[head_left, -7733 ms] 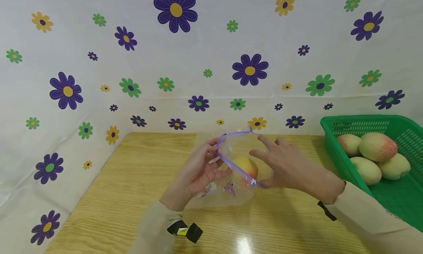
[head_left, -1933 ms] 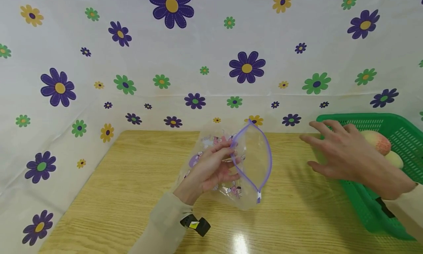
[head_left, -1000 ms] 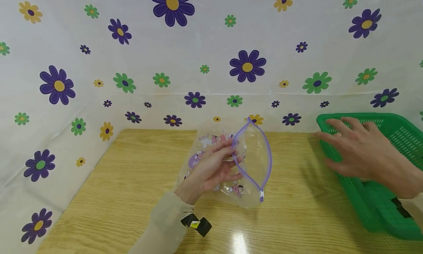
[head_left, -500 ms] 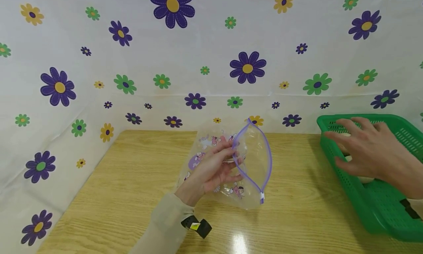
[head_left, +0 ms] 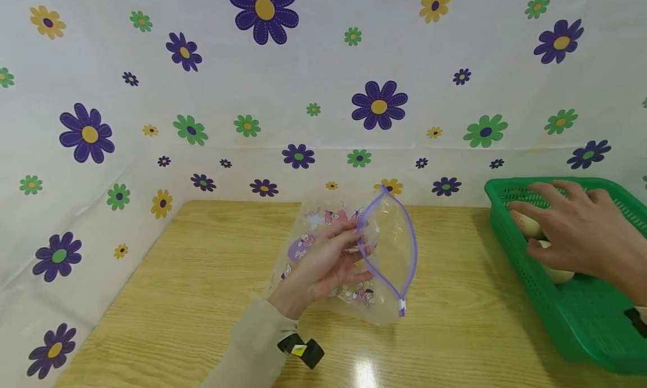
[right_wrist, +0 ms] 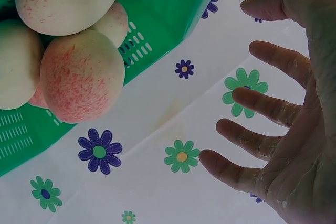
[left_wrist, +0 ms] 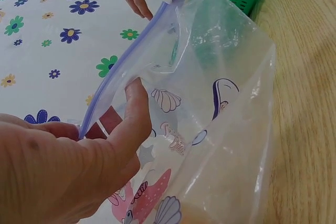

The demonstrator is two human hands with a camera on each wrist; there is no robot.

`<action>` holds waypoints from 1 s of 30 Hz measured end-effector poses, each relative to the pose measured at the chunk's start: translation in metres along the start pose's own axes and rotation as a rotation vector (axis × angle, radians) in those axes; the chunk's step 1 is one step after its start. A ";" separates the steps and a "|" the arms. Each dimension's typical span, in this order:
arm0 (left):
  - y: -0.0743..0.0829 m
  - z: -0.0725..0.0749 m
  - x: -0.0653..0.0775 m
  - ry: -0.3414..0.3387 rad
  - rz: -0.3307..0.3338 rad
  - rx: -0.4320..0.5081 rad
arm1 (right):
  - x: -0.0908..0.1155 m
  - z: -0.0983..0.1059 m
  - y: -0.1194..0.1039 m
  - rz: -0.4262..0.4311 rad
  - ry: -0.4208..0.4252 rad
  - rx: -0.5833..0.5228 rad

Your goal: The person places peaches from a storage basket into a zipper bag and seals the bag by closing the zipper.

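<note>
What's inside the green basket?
At least four pale, pink-flecked peaches show in the right wrist view. In the head view, the right hand blocks part of the green basket, leaving two peaches partly visible. Anything under the peaches is hidden, so the exact count is unclear.

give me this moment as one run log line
left grip: holds zip bag, mouth open | right grip: holds nothing, near green basket | pink-flecked fruit: in green basket

Soft, even light fills my head view, white glare spotting the worktop; glints streak the clear bag; my right hand looks dim in its wrist view.
</note>
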State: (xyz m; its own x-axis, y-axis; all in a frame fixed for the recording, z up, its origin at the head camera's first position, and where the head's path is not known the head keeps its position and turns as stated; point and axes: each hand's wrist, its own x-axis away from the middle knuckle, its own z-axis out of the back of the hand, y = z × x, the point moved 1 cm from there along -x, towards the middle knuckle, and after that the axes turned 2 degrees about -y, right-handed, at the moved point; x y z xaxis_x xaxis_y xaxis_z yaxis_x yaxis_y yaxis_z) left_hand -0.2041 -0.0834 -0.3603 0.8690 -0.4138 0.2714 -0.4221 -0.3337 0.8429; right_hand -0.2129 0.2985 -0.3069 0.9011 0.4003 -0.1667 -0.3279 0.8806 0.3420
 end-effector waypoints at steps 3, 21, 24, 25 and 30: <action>0.000 0.000 0.000 -0.002 -0.002 -0.006 | 0.000 -0.001 0.002 -0.011 -0.017 0.012; 0.000 0.001 0.001 -0.001 -0.007 -0.024 | 0.007 -0.010 0.017 -0.046 -0.041 0.009; 0.000 0.002 0.000 0.000 -0.007 -0.022 | 0.008 -0.010 0.020 -0.046 -0.047 0.007; 0.000 0.002 0.000 0.000 -0.007 -0.024 | 0.008 -0.011 0.020 -0.047 -0.050 0.006; 0.000 0.002 0.001 0.003 -0.008 -0.035 | 0.009 -0.015 0.023 -0.066 -0.094 -0.001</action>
State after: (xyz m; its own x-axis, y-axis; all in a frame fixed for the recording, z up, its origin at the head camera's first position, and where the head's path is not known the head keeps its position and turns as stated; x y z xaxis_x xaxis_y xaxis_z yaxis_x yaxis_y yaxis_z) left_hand -0.2041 -0.0855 -0.3609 0.8728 -0.4090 0.2661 -0.4062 -0.3067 0.8608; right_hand -0.2166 0.3263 -0.3141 0.9432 0.3164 -0.1015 -0.2676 0.9045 0.3320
